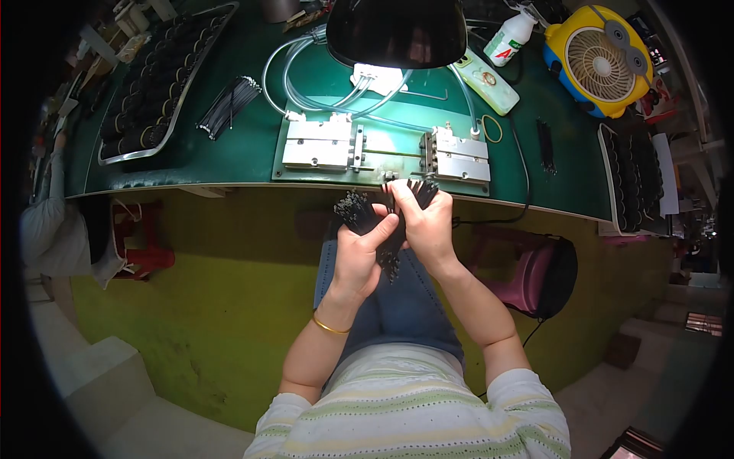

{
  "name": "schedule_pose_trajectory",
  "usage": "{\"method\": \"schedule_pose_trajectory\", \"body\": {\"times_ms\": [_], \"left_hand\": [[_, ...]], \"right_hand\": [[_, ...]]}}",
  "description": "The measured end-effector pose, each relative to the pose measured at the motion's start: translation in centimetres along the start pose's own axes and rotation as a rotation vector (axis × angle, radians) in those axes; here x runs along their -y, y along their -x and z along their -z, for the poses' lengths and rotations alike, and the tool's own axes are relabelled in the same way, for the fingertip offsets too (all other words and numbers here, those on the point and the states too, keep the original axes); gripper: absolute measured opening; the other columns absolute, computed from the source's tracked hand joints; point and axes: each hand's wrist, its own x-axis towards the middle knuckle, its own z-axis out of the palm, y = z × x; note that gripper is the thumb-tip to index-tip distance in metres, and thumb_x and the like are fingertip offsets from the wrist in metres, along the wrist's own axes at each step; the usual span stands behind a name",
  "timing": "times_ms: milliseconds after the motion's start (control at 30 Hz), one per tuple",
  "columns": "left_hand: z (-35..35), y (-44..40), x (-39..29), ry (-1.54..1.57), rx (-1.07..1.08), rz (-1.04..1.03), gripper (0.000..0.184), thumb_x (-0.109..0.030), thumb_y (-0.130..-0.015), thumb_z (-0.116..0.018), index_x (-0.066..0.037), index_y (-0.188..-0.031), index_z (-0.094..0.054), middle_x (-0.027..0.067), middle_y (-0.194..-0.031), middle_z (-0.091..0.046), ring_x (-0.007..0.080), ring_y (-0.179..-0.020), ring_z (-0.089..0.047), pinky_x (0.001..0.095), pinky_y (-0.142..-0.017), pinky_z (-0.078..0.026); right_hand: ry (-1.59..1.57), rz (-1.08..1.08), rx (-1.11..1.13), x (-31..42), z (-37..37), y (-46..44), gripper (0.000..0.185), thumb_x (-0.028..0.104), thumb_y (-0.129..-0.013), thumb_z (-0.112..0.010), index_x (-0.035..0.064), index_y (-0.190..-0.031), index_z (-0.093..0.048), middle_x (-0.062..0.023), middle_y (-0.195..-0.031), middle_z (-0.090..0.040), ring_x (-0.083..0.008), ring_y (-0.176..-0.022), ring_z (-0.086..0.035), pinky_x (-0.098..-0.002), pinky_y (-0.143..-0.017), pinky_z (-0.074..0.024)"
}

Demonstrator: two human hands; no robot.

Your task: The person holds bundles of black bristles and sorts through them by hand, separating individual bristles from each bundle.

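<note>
My left hand is closed around a bundle of thin black rods, their ends fanning out above the fist. Beside it, my right hand grips more of the same black rods, with thumb and fingers pressed together. Lower ends of rods show between the two hands. Both hands are just in front of the bench edge, before a metal fixture with a left block and a right block. Whether the two bundles touch is hidden by the fingers.
On the green bench lie a pile of black rods, a tray of black rolls, a phone and a white bottle. A yellow fan stands at right. A black lamp overhangs the fixture. Another person's sleeve appears at left.
</note>
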Motion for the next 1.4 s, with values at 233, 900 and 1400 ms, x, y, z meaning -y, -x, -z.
{"method": "schedule_pose_trajectory", "body": {"times_ms": [233,900,1400], "left_hand": [[-0.1,-0.1,-0.1,0.032,0.003,0.023,0.006,0.0,-0.081,-0.057,-0.001,-0.086,-0.054,0.0071,-0.081,-0.059,0.0159,-0.068,-0.059,0.0289,-0.058,-0.052],[-0.1,0.0,-0.2,0.02,0.045,0.002,0.005,-0.003,-0.082,-0.057,-0.003,-0.084,-0.053,0.0047,-0.078,-0.057,0.0138,-0.066,-0.058,0.0274,-0.052,-0.05],[-0.3,-0.3,0.0,0.002,0.026,0.008,0.005,-0.002,-0.082,-0.057,-0.003,-0.083,-0.053,0.0036,-0.079,-0.057,0.0123,-0.067,-0.058,0.0264,-0.054,-0.052]], "right_hand": [[-0.002,-0.023,-0.001,-0.1,0.1,-0.5,0.022,0.018,-0.08,-0.057,-0.0012,-0.072,-0.064,-0.003,-0.053,-0.058,-0.006,-0.038,-0.048,-0.0211,-0.03,-0.0338],[-0.001,-0.01,0.06,0.3,0.2,0.1,0.022,0.02,-0.08,-0.059,-0.0003,-0.073,-0.064,-0.0047,-0.057,-0.06,-0.0064,-0.038,-0.049,-0.0208,-0.029,-0.0345],[-0.003,-0.075,0.023,0.2,0.3,-0.6,0.023,0.019,-0.08,-0.057,-0.002,-0.075,-0.064,-0.0055,-0.058,-0.061,-0.0069,-0.039,-0.051,-0.0207,-0.029,-0.0348]]}}
